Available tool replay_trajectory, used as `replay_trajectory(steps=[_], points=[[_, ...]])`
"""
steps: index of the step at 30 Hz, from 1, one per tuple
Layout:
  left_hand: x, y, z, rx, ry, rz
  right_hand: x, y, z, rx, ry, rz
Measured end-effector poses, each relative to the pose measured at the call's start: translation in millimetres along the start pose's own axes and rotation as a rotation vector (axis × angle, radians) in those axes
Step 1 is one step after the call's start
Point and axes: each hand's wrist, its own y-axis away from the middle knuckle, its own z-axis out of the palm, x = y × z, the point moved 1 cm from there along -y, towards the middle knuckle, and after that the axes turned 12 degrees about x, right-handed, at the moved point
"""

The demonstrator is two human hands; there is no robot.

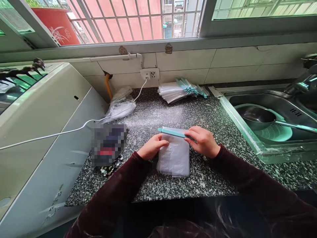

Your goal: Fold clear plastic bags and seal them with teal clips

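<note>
A clear plastic bag [174,158] is held over the speckled countertop, with a teal sealing clip strip [172,132] lying across its top edge. My left hand [153,146] is closed on the bag's upper left side, the thumb laid over the front of the film. Between the thumb and fingers of my right hand [204,142], the right end of the strip is pinched. Toward the wall lies a fanned pile of similar clear bags [172,91] with teal clip strips [190,86] at their right ends.
A crumpled clear plastic bag [122,107] lies at the back left, below a wall socket [150,73] with a white cable [85,124]. A blurred-out dark item [109,145] is left of my hands. On the right, a sink [264,148] holds a pan [257,115] and green colander [279,134].
</note>
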Motion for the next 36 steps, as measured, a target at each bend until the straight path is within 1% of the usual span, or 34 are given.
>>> replay_trajectory(steps=[3,8,12,15,20,24,29,33,36], points=[[1,0,0.1,0.015,0.014,0.012,0,2,4,-0.015,-0.011,-0.013],[-1,0,-1.7,-0.017,0.043,0.004,0,3,7,-0.034,-0.018,-0.021],[-2,0,-0.8,-0.024,0.147,0.013,0,4,8,-0.05,-0.02,-0.015],[-3,-1,1.6,-0.043,0.233,-0.034,0,4,9,-0.043,-0.015,-0.027],[-5,-3,3.4,0.016,0.259,-0.077,-3,5,9,-0.042,-0.006,-0.048],[-6,-4,4.4,0.052,0.277,-0.108,-6,5,11,-0.051,-0.052,-0.005],[-7,-4,5.7,0.097,0.309,-0.099,-7,5,15,-0.013,-0.132,0.037],[-6,-4,6.7,0.133,0.328,-0.086,-10,4,12,0.023,-0.031,0.023],[-6,-3,7.6,0.136,0.34,-0.097,-13,5,11,0.009,0.047,0.022]])
